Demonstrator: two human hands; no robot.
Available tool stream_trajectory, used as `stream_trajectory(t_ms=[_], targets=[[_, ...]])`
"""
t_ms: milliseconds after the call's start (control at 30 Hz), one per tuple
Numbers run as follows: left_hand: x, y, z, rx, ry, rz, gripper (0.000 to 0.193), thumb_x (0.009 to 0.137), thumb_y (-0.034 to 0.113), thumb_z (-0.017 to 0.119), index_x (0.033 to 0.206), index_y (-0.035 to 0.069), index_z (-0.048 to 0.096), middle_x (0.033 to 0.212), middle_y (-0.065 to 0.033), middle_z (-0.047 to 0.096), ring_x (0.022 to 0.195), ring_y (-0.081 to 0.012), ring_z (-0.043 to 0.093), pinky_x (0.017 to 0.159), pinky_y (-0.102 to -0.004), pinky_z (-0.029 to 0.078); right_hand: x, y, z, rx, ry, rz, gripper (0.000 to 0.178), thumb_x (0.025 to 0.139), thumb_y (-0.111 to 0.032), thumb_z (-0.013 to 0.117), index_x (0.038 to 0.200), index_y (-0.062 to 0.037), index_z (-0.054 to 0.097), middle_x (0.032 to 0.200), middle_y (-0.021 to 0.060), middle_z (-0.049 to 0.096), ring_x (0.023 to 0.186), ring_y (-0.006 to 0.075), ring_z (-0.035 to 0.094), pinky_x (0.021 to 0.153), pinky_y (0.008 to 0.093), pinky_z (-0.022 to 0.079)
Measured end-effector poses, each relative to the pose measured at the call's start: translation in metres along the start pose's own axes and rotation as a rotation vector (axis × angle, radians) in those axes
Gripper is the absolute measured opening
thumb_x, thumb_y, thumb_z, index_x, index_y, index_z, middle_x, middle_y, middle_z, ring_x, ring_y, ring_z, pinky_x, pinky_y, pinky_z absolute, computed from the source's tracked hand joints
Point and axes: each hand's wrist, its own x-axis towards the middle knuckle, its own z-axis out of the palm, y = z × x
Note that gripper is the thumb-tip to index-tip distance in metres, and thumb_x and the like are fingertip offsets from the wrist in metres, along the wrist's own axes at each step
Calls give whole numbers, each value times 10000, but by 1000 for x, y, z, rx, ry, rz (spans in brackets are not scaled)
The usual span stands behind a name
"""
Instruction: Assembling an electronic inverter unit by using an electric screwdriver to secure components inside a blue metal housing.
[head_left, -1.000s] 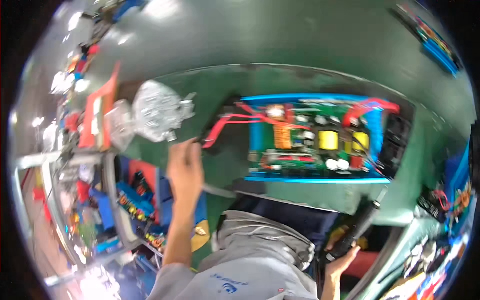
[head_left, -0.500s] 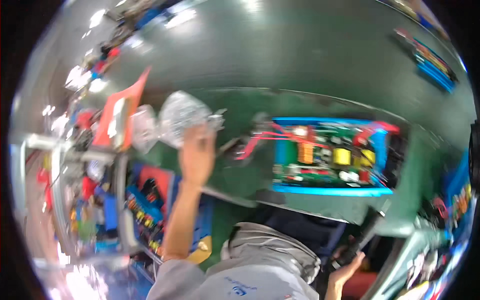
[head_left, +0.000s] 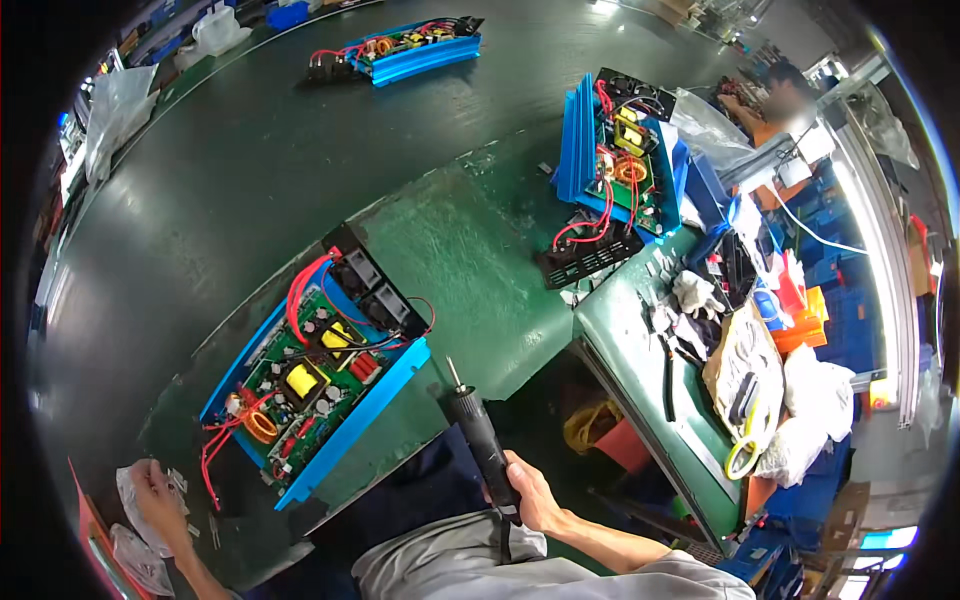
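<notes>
My right hand (head_left: 534,492) grips a black electric screwdriver (head_left: 481,439) near the front edge of the bench, its bit pointing up and away. To its left, a blue metal housing (head_left: 352,424) holds a green circuit board with yellow transformers, red wires and a copper coil. A black fan panel (head_left: 372,290) is at the housing's far end. At the lower left, my left hand (head_left: 155,497) bends its fingers down at a clear plastic bag (head_left: 129,490), with small pale pieces beside it. The fingertips are partly hidden, so what they pinch cannot be made out.
A second housing (head_left: 575,150) stands at the right rear, and a third (head_left: 425,62) lies farther back. The green side table (head_left: 625,345) at right carries tools, bags and a yellow-handled tool (head_left: 741,458). A co-worker (head_left: 780,115) sits at the far right.
The view has swung right, so the board housing and my left hand appear farther left. My right hand has brought the screwdriver up beside the bench edge. My left hand remains at the bag.
</notes>
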Motion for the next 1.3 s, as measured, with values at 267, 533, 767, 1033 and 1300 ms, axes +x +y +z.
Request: stream_trajectory(t_ms=[267,533,767,1033,1300], targets=[[-51,225,-18,-389,-167,-14,201,1007,105,625,1151,-23,682,1036,-87,703,855,-145,695,778,-259,552,-18,3,6,-72,-148,126,584,993,-579,512,1126,-13,567,898,24,599,805,100,548,703,274,454],[-58,295,43,-342,-357,319,121,962,17,659,1071,-20,696,889,-76,716,798,-129,699,750,-251,542,-13,-10,32,-323,-270,-109,415,1076,-240,379,1400,1,475,846,227,635,742,372,631,721,416,485],[-59,295,54,32,-226,745,115,859,51,759,973,37,765,1278,-89,638,973,-201,660,849,-327,525,-12,-17,42,-296,-306,37,449,1098,-315,378,1377,20,485,779,220,613,699,386,634,685,446,483],[-47,297,76,30,-308,871,97,846,80,775,939,53,783,1425,-87,589,1212,-251,599,1017,-370,465,-13,-11,43,-238,-301,51,488,1107,-359,336,1384,16,480,727,180,587,654,360,621,654,437,475],[-45,294,79,61,-317,832,127,854,70,763,978,61,788,1497,-90,538,1333,-265,538,1075,-388,441,-8,-7,45,-205,-316,60,572,1117,-410,250,1416,28,463,802,109,607,729,178,573,741,328,459]])
